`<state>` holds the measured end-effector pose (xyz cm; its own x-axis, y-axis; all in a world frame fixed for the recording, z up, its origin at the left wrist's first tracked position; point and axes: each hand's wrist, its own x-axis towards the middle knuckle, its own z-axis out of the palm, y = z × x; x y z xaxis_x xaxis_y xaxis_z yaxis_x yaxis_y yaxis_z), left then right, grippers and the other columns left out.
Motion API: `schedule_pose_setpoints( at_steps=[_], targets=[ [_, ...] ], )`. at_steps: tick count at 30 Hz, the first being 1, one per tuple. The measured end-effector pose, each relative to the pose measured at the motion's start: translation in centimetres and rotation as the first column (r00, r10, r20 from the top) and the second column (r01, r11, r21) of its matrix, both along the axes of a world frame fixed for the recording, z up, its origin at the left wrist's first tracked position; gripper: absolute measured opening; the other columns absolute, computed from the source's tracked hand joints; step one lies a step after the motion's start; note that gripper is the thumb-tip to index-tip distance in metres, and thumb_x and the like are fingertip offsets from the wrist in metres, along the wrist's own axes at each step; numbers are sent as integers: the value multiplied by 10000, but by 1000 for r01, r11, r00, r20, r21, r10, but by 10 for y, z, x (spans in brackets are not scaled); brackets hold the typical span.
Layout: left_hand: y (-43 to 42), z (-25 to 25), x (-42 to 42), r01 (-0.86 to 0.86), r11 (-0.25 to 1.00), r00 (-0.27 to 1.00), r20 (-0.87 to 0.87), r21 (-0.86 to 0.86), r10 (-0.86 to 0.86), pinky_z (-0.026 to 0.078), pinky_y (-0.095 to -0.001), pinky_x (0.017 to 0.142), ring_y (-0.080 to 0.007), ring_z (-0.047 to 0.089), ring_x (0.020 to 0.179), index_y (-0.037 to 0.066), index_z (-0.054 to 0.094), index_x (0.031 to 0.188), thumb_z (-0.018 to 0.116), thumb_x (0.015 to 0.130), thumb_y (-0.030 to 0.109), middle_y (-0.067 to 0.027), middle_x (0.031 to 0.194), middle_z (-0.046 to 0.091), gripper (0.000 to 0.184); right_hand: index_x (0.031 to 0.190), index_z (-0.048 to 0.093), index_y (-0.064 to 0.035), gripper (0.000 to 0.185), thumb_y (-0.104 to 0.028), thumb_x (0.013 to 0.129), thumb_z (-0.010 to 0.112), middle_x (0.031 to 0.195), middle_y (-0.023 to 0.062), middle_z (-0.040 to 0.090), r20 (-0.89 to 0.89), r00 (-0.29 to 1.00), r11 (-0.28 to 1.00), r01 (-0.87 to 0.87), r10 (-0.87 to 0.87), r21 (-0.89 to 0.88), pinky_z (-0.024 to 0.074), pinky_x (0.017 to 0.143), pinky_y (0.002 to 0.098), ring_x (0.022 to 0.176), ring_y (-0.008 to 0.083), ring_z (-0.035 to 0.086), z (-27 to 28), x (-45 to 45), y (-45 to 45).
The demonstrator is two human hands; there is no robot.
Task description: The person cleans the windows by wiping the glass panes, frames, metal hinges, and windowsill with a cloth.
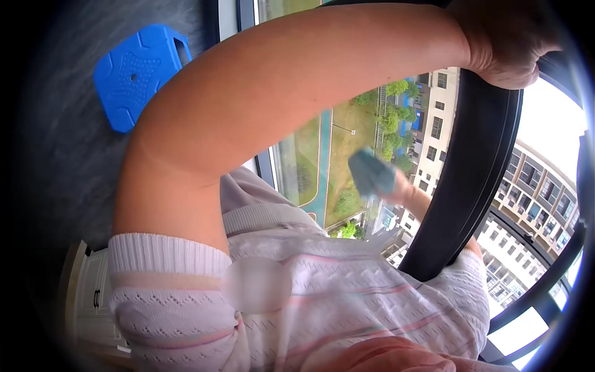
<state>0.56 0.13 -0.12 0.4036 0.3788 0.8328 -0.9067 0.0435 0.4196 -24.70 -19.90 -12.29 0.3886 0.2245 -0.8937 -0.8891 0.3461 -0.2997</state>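
My left arm reaches across the view to the upper right, where my left hand lies in shadow with its fingers curled round the black window frame. Beyond that frame shows my right hand, closed on a blue-green cloth. The cloth is bunched and blurred, and most of the right forearm is hidden behind the frame. Whether the cloth touches the window glass, I cannot tell.
A blue plastic step stool stands on the dark grey floor. Low at the left is a white cabinet. Outside, far below, are a sports field, trees and several buildings.
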Motion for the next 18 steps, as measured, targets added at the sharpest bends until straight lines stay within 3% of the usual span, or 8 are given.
schedule_pose_setpoints(
  at_steps=[1,2,3,4,6,7,13,18],
  targets=[
    [3,-1,0,0,1000,1000,-5,8,0,208,-559,1059,-446,308,1281,-1,291,1354,486,744,1,-298,1381,305,641,1386,333,-57,492,-303,967,409,1378,107,404,-11,999,999,-40,40,-26,359,1017,372,1225,220,438,3,-32,-8],
    [3,-1,-2,4,1000,1000,-24,0,-4,209,-558,1059,-445,308,1281,-2,292,1352,486,745,1,-297,1380,307,638,1368,358,-53,461,-271,966,419,1345,99,436,-13,972,962,-233,233,-142,382,995,369,1193,214,465,7,-73,-22],
    [4,-1,-3,13,1000,1000,-15,6,-13,210,-557,1060,-445,309,1281,-3,294,1350,486,746,1,-297,1379,308,634,1350,383,-50,432,-240,964,429,1312,91,467,14,860,825,-484,510,-292,405,973,366,1161,207,493,8,-105,-34],
    [5,2,-4,20,1000,1000,-10,-1,-20,212,-556,1060,-445,309,1281,-4,296,1348,486,747,2,-297,1378,310,631,1332,409,-46,404,-208,963,439,1279,82,499,-19,759,693,-604,651,-393,428,951,363,1130,200,520,14,-132,-45],
    [9,4,0,11,1000,999,37,-25,-10,223,-553,1056,-443,321,1270,-8,309,1331,489,744,2,-295,1363,326,614,1258,473,-33,352,-216,959,448,1148,99,576,-88,966,941,-259,245,-218,476,881,369,1022,204,582,29,-94,-28],
    [8,1,4,6,999,997,71,-38,-4,233,-551,1050,-442,333,1260,-11,321,1317,492,741,1,-294,1348,341,601,1257,474,-33,353,-219,959,446,1146,99,577,-80,990,979,-131,119,-158,476,882,370,1021,205,582,36,-60,-21],
    [4,-3,2,39,998,993,116,-49,-33,277,-540,1010,-441,386,1197,-18,358,1263,501,722,0,-289,1283,394,560,1251,480,-31,359,-238,961,438,1133,102,583,203,935,950,-257,291,-179,474,888,376,1014,215,584,39,112,12],
    [-19,-7,2,16,996,998,60,-87,-11,286,-537,998,-441,393,1182,-13,362,1259,504,717,0,-287,1271,400,560,1246,484,-29,366,-253,962,431,1122,105,588,230,920,946,-294,319,-138,472,893,381,1009,223,586,0,172,14]
  ],
)
